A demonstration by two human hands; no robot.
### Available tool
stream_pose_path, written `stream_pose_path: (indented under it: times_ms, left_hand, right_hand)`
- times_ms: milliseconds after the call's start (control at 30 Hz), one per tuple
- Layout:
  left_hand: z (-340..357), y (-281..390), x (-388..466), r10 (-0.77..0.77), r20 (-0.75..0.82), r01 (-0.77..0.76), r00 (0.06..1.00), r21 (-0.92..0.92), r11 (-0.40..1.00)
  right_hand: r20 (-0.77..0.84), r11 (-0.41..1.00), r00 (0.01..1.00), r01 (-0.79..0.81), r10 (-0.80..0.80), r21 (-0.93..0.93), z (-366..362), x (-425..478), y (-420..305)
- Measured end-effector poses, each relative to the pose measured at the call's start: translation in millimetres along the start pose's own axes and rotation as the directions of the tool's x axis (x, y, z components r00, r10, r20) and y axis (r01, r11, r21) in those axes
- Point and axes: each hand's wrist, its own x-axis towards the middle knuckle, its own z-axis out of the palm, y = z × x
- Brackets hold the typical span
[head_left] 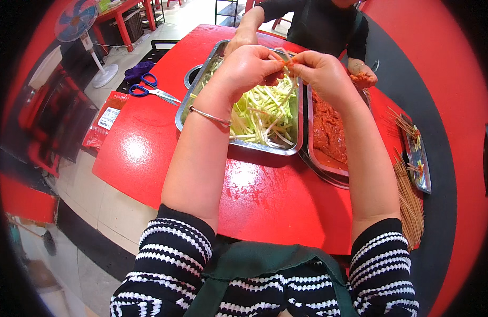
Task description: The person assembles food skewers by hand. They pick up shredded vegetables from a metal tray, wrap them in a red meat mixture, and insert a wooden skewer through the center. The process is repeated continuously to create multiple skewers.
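Above a steel tray [244, 146] of pale green and white vegetable strips [264, 115], my left hand [256, 67] pinches one end of a thin pale strip [283, 51] between thumb and fingers. My right hand [319, 71] grips the same strip close beside it, the fingertips of both nearly touching. Reddish paste marks the fingertips. To the right, partly behind my right forearm, a second tray [327, 168] holds thick red paste [327, 126].
A person [319, 27] stands opposite, one hand at the strips' tray, the other smeared with paste. Blue-handled scissors [156, 92] and a red packet [109, 113] lie left. Wooden skewers [408, 206] and a small tray [422, 174] with skewered pieces lie right. A fan [83, 39] stands beyond.
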Motion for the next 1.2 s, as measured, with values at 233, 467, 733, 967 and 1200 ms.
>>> stream_pose_path:
  times_ms: [233, 467, 733, 967, 1200]
  left_hand:
    - [-0.8, 1.5, -0.6, -0.065, -0.059, 0.079, 0.996, 0.282, 0.956]
    - [15.5, -1.3, -0.3, -0.11, 0.122, 0.134, 0.986, -0.219, 0.966]
    - [25.1, 0.2, 0.3, -0.163, 0.16, 0.224, 0.974, -0.526, 0.821]
    - [27.5, -6.7, 5.1, -0.138, 0.157, 0.196, 0.978, -0.469, 0.861]
    - [30.6, -0.3, 1.2, -0.157, 0.131, 0.202, 0.979, -0.483, 0.852]
  right_hand:
    - [-0.071, 0.866, 0.99, -0.07, 0.121, 0.494, -25.4, -7.6, -0.4]
    - [-0.135, 0.781, 0.976, -0.05, 0.17, 0.622, -37.2, -16.3, 11.2]
    - [-0.137, 0.908, 0.986, -0.032, 0.097, 0.417, -31.2, -24.7, 14.9]
    - [-0.17, 0.987, 0.983, 0.09, -0.067, 0.132, -27.7, -25.5, 19.9]
    - [-0.161, 1.0, 0.987, -0.028, 0.028, 0.005, -31.8, -31.4, 14.9]
